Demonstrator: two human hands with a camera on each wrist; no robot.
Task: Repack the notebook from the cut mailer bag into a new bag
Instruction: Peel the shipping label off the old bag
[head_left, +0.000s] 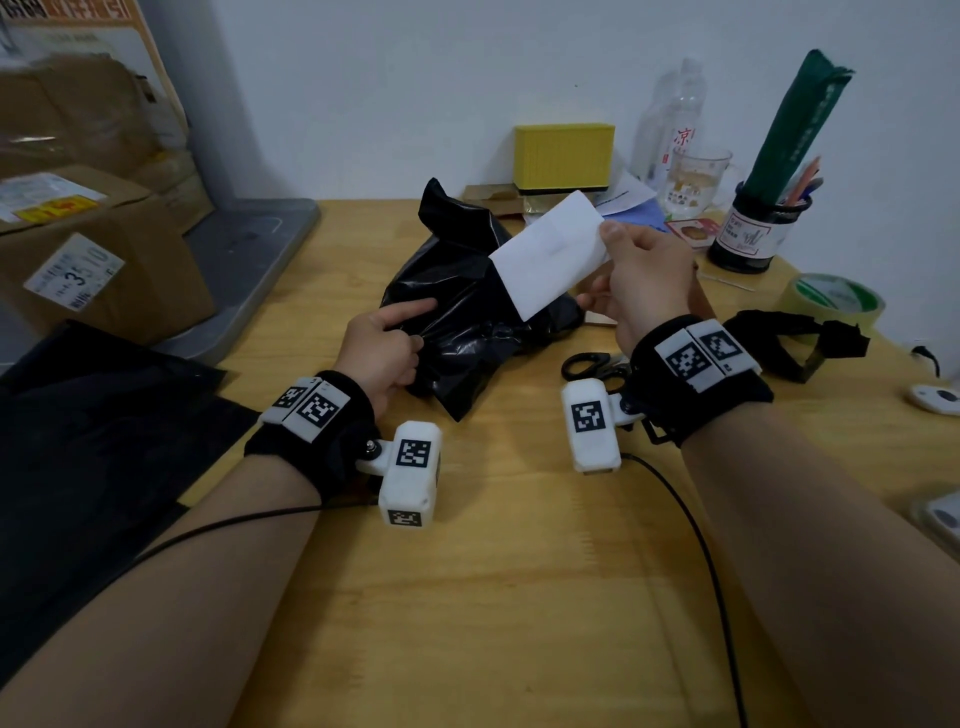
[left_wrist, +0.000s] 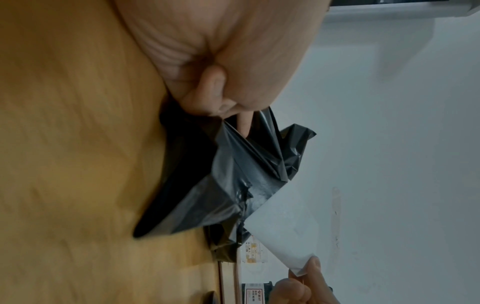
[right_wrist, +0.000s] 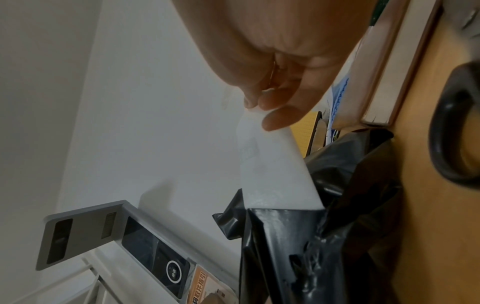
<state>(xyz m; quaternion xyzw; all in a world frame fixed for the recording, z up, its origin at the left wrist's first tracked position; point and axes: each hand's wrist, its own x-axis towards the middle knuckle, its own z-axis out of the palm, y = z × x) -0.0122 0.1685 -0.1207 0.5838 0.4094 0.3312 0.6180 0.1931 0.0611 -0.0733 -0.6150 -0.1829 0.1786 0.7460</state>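
My right fingers (head_left: 608, 231) pinch the white paper (head_left: 550, 254); my left hand (head_left: 379, 348) grips the crumpled black bag (head_left: 467, 322) on the worktop (head_left: 493, 597).

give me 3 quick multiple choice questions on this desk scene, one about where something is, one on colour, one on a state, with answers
1. Where do the scissors lie?
A. on the desk just left of the right wrist
B. inside the pen cup
C. on the cardboard boxes

2. What colour is the mailer bag?
A. yellow
B. black
C. white

3. What is the right hand doing?
A. lying flat on the desk
B. holding the scissors
C. pinching the white sheet that sticks out of the bag

Answers:
1. A, the black handles rest on the wood beside the right wrist strap.
2. B, its crinkled plastic is glossy black in all three views.
3. C, thumb and fingers have a grip on the sheet's far end, while the left hand holds the bag down.
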